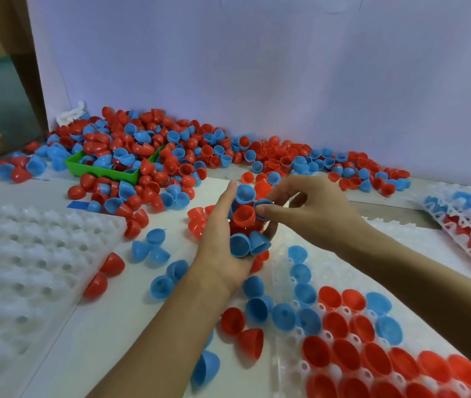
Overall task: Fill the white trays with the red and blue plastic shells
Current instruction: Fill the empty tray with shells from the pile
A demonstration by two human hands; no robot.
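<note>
On left hand (pixel 222 239), glossy domed shells (pixel 244 225).

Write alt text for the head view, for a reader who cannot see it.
A person's left hand cradles a handful of red and blue shells while the right hand pinches a blue shell from it, above a partly filled white tray. A shell pile and green bin lie behind; an empty tray sits left.
</note>
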